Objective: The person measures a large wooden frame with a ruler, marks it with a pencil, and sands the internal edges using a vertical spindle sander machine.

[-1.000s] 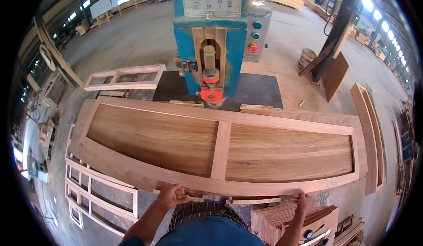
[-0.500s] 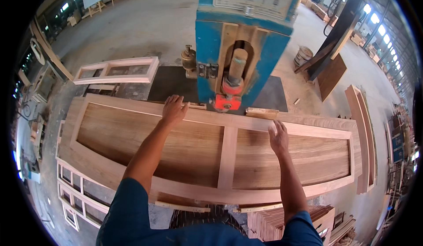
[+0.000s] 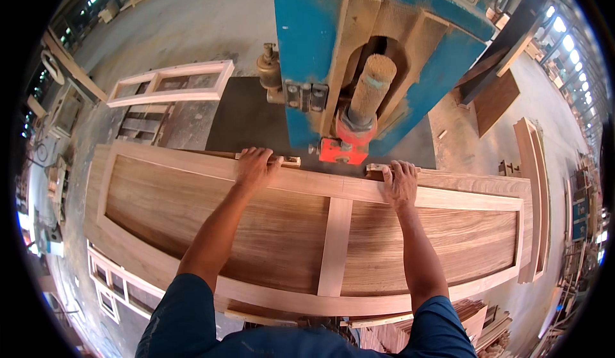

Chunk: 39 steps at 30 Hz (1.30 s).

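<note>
At the far long edge of a wooden door panel (image 3: 282, 230), both hands are planted on the top rail. Left hand (image 3: 254, 167) lies palm down, fingers (image 3: 268, 157) curled over the far edge of the rail, gripping it. Right hand (image 3: 401, 182) does the same further right, fingers (image 3: 396, 167) hooked over the edge beside a small wood offcut. Door lies flat, long side across the view, a pale frame around two darker grained panels split by a short upright rail (image 3: 336, 246); what carries it is hidden underneath. Just beyond the door stands a blue machine (image 3: 307, 31) with a dust-coated cylindrical spindle (image 3: 371, 89) tilted in its opening and a red foot (image 3: 334, 153) at its base, close to the door's edge between the two hands. Compared with half a second ago: the view has moved in closer over the door, the machine fills more of the top, and both hands now sit nearer together either side of the red foot; the right hand, then flat on the panel just short of the rail, now clasps the rail's edge. A glazed window frame (image 3: 170, 82) lies on the concrete floor at upper left; stacked door frames (image 3: 535, 191) stand at right.
</note>
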Motion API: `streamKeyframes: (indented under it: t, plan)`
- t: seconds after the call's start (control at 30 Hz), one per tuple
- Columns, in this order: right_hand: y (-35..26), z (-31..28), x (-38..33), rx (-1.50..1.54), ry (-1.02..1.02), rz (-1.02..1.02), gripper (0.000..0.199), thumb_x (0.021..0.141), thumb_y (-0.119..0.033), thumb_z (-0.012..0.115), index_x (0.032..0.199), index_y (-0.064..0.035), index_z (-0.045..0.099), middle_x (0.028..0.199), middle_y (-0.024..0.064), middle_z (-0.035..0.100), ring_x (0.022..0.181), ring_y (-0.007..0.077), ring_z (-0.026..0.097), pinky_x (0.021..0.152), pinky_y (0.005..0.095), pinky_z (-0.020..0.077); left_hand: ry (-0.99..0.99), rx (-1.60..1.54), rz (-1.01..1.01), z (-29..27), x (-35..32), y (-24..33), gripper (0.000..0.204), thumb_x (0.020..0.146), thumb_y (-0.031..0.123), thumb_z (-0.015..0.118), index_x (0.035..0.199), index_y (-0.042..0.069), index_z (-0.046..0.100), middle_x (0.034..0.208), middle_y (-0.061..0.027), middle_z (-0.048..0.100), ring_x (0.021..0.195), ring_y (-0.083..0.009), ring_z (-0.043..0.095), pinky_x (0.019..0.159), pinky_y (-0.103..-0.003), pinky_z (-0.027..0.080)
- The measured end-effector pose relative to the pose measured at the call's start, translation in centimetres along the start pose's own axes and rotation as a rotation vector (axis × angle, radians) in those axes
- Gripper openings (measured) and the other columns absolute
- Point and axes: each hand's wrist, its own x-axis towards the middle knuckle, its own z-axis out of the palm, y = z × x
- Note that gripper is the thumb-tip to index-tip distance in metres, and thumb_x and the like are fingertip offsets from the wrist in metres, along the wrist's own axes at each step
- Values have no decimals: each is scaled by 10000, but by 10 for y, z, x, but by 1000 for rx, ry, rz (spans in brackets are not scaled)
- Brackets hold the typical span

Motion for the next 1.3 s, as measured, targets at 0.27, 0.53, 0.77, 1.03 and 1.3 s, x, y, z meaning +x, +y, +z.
streamKeyframes:
  t: [0.27,0.53,0.77,1.03,1.3]
  plan:
    - [42,-63,-34,-62,-357,-171,1203,686,-608,865,1604,-38,337,1679,235,283,1546,440,259,1261,547,236,-434,43,118,-58,-14,18,1126,691,601,879,1511,-21,423,1490,-200,494,1444,-386,387,1241,-493,284]
    - [65,-60,-53,1,-77,-68,1210,630,-753,835,1506,-41,398,1541,234,391,1439,453,347,1188,576,343,-388,16,116,-45,-11,12,1079,646,523,930,1459,-19,474,1387,-192,550,1319,-385,475,1168,-474,381]
    - [65,-62,-58,-34,-216,-57,977,738,-731,782,1381,-42,523,1355,204,525,1247,420,475,1079,568,391,-496,7,23,-57,-4,22,1102,648,564,920,1472,-27,489,1416,-208,558,1336,-390,486,1185,-484,367]
    - [72,-61,-55,-14,-93,-102,904,778,-723,750,1354,-55,550,1291,183,562,1182,399,499,1055,529,382,-349,52,85,-46,-11,25,1058,584,399,976,1427,12,465,1367,-221,545,1318,-420,472,1131,-563,356]
    - [49,-46,-50,20,-95,-229,943,762,-736,733,1310,10,552,1304,210,542,1188,399,494,1055,539,381,-283,107,84,-35,-39,2,1115,619,272,961,1543,34,384,1497,-265,463,1481,-467,336,1249,-574,253]
